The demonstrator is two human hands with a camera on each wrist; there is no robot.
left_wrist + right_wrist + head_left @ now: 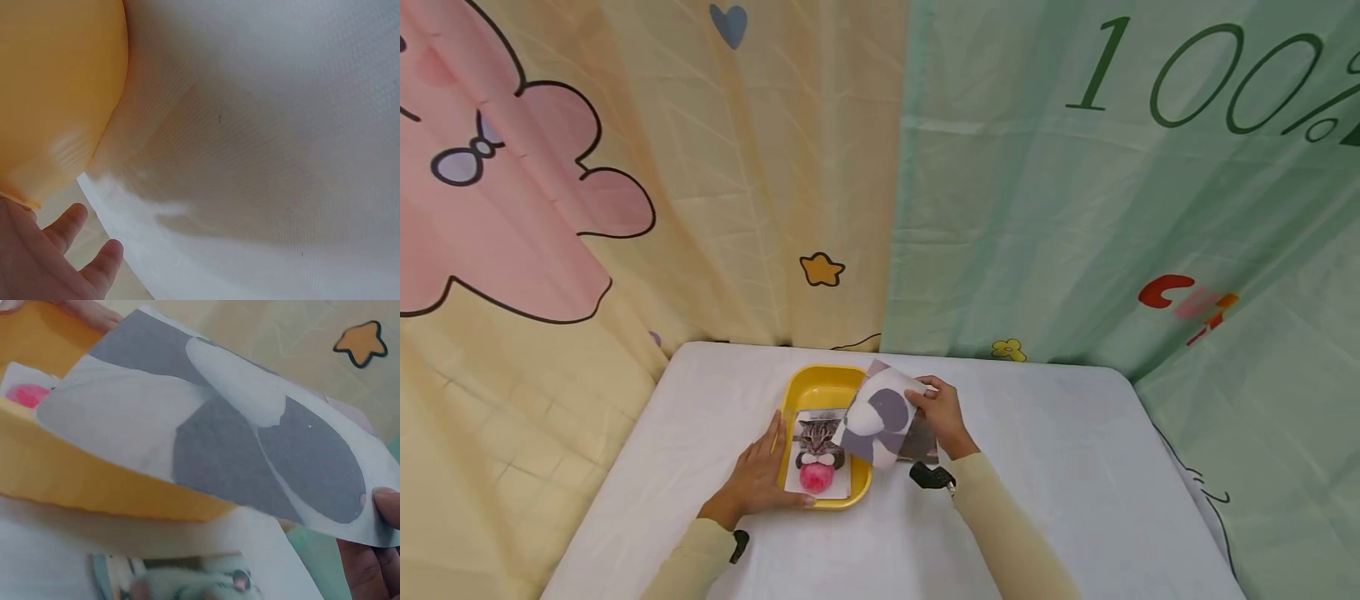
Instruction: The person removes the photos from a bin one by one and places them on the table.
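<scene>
My right hand (942, 412) pinches a picture sheet (868, 421) with grey and white shapes by its right edge, thumb in front and fingers behind. The sheet is tilted over the right side of a yellow tray (823, 375). A pinkish corner of paper (351, 414) shows behind its upper edge. Inside the tray lies a cat picture (817, 442) with a pink ball, partly covered by the sheet in the head view. My left hand (763, 475) rests against the tray's left side, fingers extended and spread, thumb along the front rim.
Another picture (922, 442), dark in the head view, lies on the white table (1037, 467) just right of the tray, under my right hand. Printed curtains (820, 183) hang behind the table and along its sides.
</scene>
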